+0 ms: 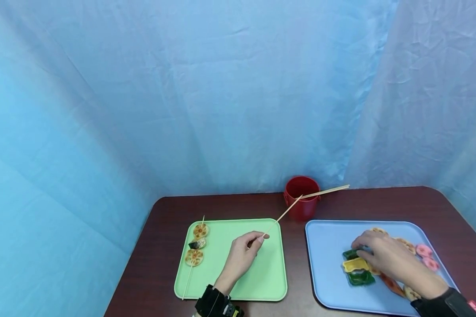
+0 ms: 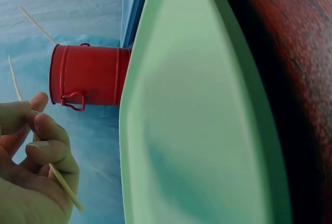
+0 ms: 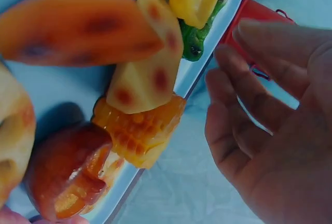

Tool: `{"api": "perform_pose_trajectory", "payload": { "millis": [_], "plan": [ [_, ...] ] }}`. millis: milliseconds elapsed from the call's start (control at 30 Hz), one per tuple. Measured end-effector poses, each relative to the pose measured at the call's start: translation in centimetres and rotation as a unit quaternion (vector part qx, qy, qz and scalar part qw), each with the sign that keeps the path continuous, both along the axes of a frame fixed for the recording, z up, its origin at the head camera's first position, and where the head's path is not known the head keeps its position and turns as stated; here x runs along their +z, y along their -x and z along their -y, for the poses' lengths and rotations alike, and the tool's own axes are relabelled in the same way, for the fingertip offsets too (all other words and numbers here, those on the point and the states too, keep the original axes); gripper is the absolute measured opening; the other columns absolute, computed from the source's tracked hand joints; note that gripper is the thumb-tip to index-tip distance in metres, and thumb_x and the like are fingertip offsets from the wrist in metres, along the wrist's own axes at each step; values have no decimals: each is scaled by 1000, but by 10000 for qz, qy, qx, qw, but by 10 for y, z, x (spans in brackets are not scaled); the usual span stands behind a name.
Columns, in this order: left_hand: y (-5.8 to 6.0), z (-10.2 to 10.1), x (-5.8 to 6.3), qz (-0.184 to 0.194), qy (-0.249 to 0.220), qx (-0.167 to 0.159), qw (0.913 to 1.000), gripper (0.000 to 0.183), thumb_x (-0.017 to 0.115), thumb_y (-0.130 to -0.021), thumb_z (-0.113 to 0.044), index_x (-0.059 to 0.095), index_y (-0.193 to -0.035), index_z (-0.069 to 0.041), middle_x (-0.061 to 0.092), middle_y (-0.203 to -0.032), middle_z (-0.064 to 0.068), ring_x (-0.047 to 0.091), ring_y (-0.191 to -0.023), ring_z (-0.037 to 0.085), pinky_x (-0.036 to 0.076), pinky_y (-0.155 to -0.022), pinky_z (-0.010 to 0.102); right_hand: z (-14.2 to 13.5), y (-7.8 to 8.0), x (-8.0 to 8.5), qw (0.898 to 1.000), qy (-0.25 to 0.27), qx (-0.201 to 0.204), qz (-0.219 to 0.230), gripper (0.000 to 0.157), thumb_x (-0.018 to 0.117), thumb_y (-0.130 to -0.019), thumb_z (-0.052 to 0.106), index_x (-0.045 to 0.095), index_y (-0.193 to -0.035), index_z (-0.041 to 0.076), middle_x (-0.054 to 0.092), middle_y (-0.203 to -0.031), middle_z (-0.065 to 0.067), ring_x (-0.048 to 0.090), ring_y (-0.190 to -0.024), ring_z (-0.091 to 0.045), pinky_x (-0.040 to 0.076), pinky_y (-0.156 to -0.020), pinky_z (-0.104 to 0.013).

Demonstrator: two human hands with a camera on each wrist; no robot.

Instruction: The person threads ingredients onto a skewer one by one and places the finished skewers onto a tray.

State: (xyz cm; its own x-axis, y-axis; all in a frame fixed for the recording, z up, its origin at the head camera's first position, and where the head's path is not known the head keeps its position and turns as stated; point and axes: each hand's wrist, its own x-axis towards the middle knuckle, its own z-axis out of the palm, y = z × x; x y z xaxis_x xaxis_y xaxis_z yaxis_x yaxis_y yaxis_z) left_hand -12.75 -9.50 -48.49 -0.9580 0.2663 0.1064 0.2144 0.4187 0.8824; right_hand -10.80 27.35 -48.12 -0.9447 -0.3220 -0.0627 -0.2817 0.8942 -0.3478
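Note:
My left hand (image 1: 242, 257) pinches a thin wooden skewer (image 1: 287, 210) above the green tray (image 1: 262, 281). The skewer slants up and right, and its lower end pokes out below the curled fingers in the left wrist view. Over the blue tray (image 1: 329, 286) hovers my right hand (image 1: 384, 255), fingers loosely bent with nothing between them in the right wrist view. Close to its fingertips lie a yellow pepper piece (image 1: 355, 264) and a green pepper piece (image 1: 361, 278). A spotted orange piece (image 3: 78, 22), a pale spotted piece (image 3: 148, 58) and a corn piece (image 3: 140, 130) lie beside that hand.
A loaded skewer (image 1: 194, 257), with two round slices and a dark-edged piece, lies at the green tray's left. Behind the trays stands a red bucket (image 1: 301, 207) with more skewers (image 1: 329, 191) leaning out. Pink rings (image 1: 423, 250) sit at the blue tray's right.

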Motion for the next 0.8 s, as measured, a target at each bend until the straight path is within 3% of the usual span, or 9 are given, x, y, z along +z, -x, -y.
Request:
{"api": "perform_pose_trajectory", "payload": {
  "millis": [100,267,500,600,800],
  "plan": [
    [3,3,-9,117,14,34,9999,26,52,-100,-25,72,-110,-12,55,-68,3,44,-56,7,35,-51,22,0,-1,-1,9997,8,174,155,10,73,-82,21,70,-87,29,59,-88,15,54,-81,-6,50,-70,-35],
    [3,9,-12,212,-14,50,9998,28,52,-100,-29,73,-110,-13,59,-73,12,46,-57,8,36,-52,23,1,-8,-6,9992,-22,386,41,13,75,-79,26,65,-80,34,54,-81,20,49,-73,1,48,-63,-28],
    [3,12,-13,236,88,107,9996,27,52,-100,-27,72,-110,-13,57,-71,6,45,-57,7,37,-53,23,-2,-3,-10,9995,-46,22,-311,13,72,-83,15,71,-95,19,62,-93,7,60,-91,-18,51,-76,-41],
    [1,10,-8,260,106,82,9996,26,51,-100,-23,72,-111,-10,54,-68,3,43,-56,8,35,-54,24,-4,1,-11,9995,-115,37,-301,18,72,-83,13,72,-101,16,65,-100,1,60,-98,-26,50,-79,-46],
    [-9,7,19,266,-17,-22,9996,24,51,-100,-15,72,-109,-6,51,-67,-3,42,-56,8,35,-55,23,-5,7,-14,9994,-342,47,103,22,72,-83,14,72,-104,15,66,-104,-1,61,-100,-27,50,-81,-48]
  ]
}}
